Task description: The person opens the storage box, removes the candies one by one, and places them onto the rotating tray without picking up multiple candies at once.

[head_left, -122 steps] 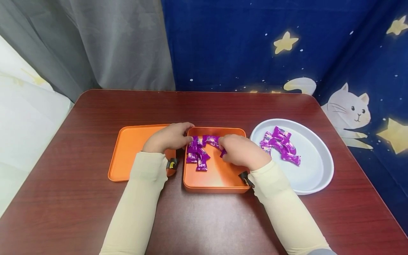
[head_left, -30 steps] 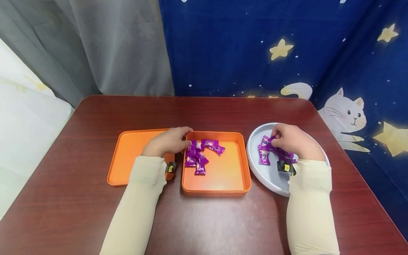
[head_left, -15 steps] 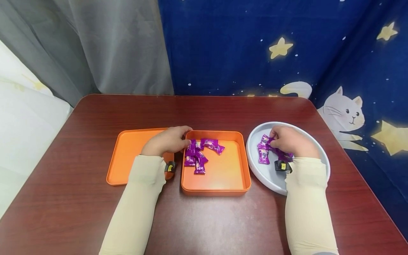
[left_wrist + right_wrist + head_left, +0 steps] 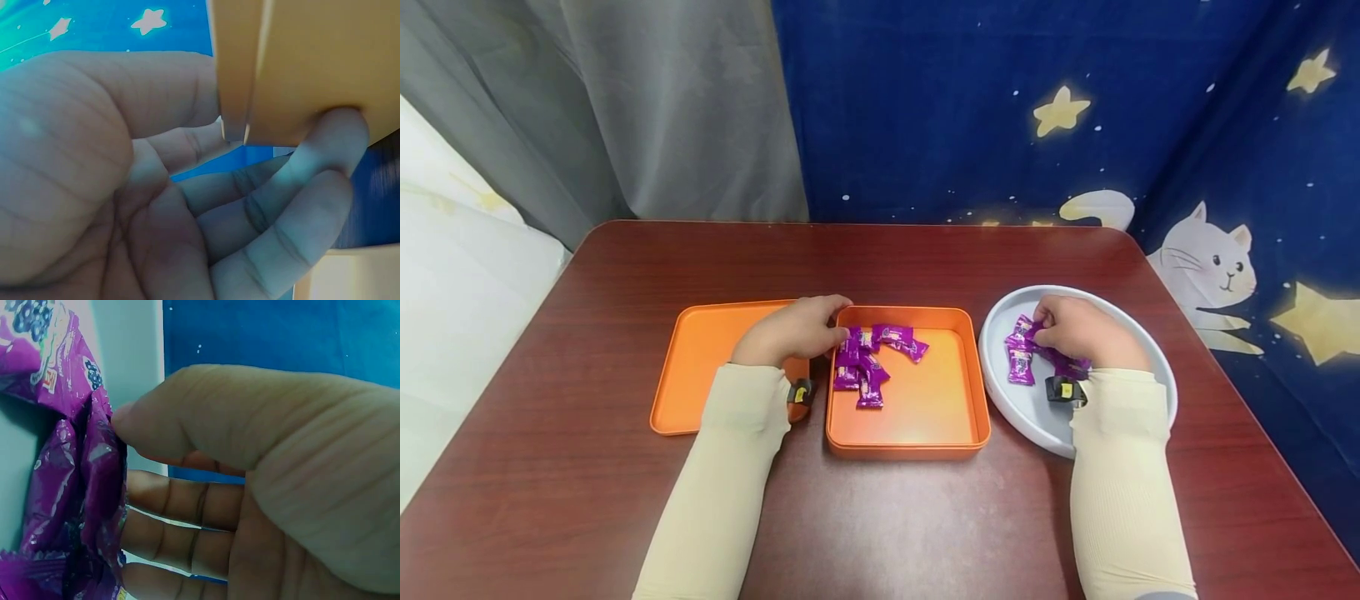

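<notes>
My left hand (image 4: 790,332) grips the left wall of an orange rectangular box (image 4: 910,452). The left wrist view shows the thumb at the rim and curled fingers against the outer side (image 4: 312,56). Several purple wrapped candies (image 4: 870,392) lie along the box's left and back. Over a round white tray (image 4: 1033,425), my right hand (image 4: 1093,329) pinches a purple wrapped candy (image 4: 103,475) with its thumb tip, the fingertips at the candy's edge. More candies (image 4: 1020,367) of this kind, with a dark berry print, lie around it, partly hidden by the hand.
Left of the box lies a flat orange lid (image 4: 688,367), partly under my left hand and wrist. Box, lid and tray rest on a dark red wooden table (image 4: 895,533). Grey (image 4: 700,108) and blue curtains (image 4: 910,100) hang behind it.
Four seconds ago my right hand was in the box at a candy; it has since moved right to the tray. That candy lies at the row's end. The left hand stays on the box.
</notes>
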Motion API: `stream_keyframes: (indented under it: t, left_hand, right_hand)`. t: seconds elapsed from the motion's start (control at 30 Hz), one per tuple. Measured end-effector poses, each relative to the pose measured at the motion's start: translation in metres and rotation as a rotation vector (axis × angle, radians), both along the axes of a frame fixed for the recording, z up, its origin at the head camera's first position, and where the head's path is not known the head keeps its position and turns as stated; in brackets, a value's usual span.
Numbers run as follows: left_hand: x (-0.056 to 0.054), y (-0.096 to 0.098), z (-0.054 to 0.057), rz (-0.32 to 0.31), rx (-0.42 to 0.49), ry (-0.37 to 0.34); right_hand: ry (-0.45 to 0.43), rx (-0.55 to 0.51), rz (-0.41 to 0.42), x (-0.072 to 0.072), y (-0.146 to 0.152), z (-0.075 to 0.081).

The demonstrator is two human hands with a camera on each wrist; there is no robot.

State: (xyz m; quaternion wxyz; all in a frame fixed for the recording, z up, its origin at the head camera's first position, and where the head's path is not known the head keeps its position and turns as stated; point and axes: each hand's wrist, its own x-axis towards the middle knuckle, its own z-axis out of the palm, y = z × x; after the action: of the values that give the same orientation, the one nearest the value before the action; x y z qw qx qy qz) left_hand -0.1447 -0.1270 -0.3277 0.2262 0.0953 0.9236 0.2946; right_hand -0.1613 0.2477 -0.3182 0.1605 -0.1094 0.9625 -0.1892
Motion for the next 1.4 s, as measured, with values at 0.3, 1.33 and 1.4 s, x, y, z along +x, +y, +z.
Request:
stream_keyframes:
  t: [0.3, 1.33, 1.4]
  left_hand:
    - [0.0, 0.001, -0.001, -0.001, 0.001, -0.003]
    - [-0.002, 0.0, -0.004, -0.006, -0.018, 0.018]
    - [-0.002, 0.0, -0.005, -0.007, -0.018, 0.016]
  right_hand:
    - [0.02, 0.046, -0.018, 0.001, -0.001, 0.006]
    - [0.059, 0.017, 0.14, 0.015, -0.08, 0.037]
    - [0.081, 0.018, 0.175, 0.015, -0.085, 0.036]
